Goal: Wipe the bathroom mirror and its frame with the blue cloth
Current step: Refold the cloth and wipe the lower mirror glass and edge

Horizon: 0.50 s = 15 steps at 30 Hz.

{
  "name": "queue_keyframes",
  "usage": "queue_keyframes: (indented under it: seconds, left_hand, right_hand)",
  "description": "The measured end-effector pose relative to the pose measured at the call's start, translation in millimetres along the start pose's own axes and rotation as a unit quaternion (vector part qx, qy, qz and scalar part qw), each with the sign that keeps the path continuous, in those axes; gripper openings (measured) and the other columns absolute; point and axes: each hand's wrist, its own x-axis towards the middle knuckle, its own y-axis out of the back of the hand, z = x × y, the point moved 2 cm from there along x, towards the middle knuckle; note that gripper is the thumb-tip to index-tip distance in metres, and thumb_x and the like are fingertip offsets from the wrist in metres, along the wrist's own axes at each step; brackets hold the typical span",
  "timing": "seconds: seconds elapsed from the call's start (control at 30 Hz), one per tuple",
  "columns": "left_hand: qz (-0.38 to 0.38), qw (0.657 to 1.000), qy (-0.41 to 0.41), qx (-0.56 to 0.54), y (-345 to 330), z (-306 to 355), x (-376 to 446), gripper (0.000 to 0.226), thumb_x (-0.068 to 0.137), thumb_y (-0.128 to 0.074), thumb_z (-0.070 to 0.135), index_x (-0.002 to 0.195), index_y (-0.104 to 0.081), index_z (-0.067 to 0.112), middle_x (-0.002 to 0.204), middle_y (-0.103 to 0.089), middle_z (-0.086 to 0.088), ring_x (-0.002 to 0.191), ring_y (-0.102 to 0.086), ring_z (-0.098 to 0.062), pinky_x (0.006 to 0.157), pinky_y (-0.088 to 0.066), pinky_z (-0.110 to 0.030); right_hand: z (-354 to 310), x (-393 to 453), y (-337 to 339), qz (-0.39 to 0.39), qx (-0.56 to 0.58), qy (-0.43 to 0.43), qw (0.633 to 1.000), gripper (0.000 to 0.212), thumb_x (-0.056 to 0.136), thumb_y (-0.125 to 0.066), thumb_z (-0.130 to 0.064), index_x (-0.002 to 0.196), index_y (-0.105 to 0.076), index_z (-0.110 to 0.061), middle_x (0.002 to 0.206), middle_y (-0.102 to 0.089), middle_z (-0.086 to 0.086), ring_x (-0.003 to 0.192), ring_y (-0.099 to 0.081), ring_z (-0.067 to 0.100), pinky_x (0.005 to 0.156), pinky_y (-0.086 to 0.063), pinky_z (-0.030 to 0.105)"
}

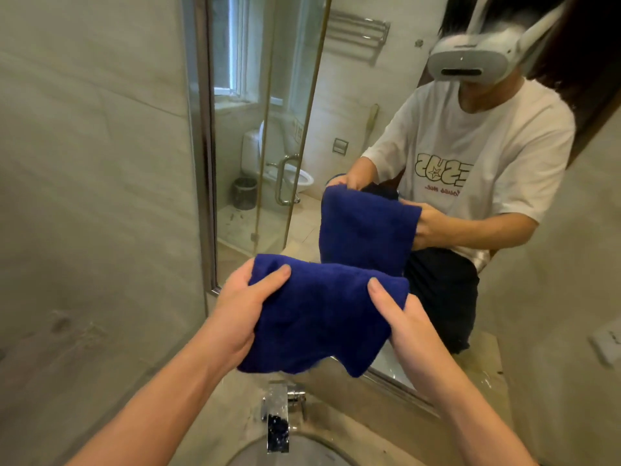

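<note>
1. The left hand (239, 311) grasps the left end of the blue cloth (319, 314): its thumb lies across the top of the fabric, and the other fingers are curled underneath, out of sight.
2. The right hand (401, 322) grasps the right end the same way, thumb pressed on top and the remaining fingers hidden behind the fold.
3. The blue cloth hangs bunched between the two hands, held in the air above the faucet (279, 415) and just in front of the lower left part of the mirror (302, 95); whether it touches the glass cannot be told.
4. The mirror's frame (205, 129) runs down the left side as a metal strip against the tiled wall (94, 163), and its bottom edge is partly covered by the cloth and the right forearm.
5. The sink (302, 449) below the faucet is cut off by the bottom edge of the view, so only its rear rim shows.
6. The tabletop (386, 415) round the sink is visible only between the forearms.
7. Both forearms reach up from the bottom corners and converge towards the cloth, with palms turned inward towards each other.
8. In the mirror the person's reflection holds the cloth's reflection in both hands; a toilet (292, 176) and a glass shower door (289, 112) also show there, somewhat blurred.
</note>
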Motion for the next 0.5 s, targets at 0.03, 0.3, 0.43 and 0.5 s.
queue_keyframes:
  seconds: [0.03,0.3,0.43,0.5]
  left_hand:
    - [0.001,0.999,-0.027,0.018,-0.3,4.7,0.7,0.010,0.089,-0.065,0.010,0.099,-0.065,0.009,0.093,-0.073,-0.010,0.089,-0.068,-0.023,0.077,-0.052,-0.035]
    - [0.051,0.955,-0.219,0.192,-23.5,51.2,0.8,0.025,0.086,-0.071,0.010,0.101,-0.057,0.024,0.093,-0.069,0.010,0.085,-0.064,0.003,0.073,-0.048,-0.013]
    - [0.032,0.971,-0.209,0.113,-35.7,86.5,15.3,0.016,0.087,-0.070,0.006,0.097,-0.067,0.018,0.093,-0.075,-0.001,0.090,-0.070,-0.014,0.081,-0.052,-0.030]
    - [0.018,0.976,-0.205,0.070,-38.5,101.2,21.2,0.018,0.085,-0.071,0.005,0.096,-0.069,0.020,0.092,-0.076,-0.003,0.091,-0.071,-0.020,0.082,-0.052,-0.036]
  right_hand:
    - [-3.4,0.3,1.0,0.014,-0.031,0.024,0.999,0.016,0.093,-0.053,-0.034,0.097,-0.065,-0.025,0.091,-0.075,-0.019,0.087,-0.068,-0.005,0.076,-0.052,0.015]
    - [-45.2,5.2,10.2,0.182,-0.093,0.166,0.965,0.030,0.077,-0.068,-0.046,0.087,-0.075,-0.019,0.081,-0.075,0.000,0.081,-0.070,0.017,0.076,-0.057,0.050]
    - [-73.0,9.8,6.9,0.122,-0.060,0.199,0.971,0.025,0.083,-0.070,-0.031,0.107,-0.070,-0.023,0.101,-0.075,-0.003,0.098,-0.069,0.015,0.087,-0.055,0.048]
    - [-83.6,12.2,5.6,0.148,-0.096,0.233,0.956,0.019,0.088,-0.069,-0.022,0.107,-0.069,-0.024,0.100,-0.074,-0.008,0.098,-0.069,0.011,0.086,-0.056,0.044]
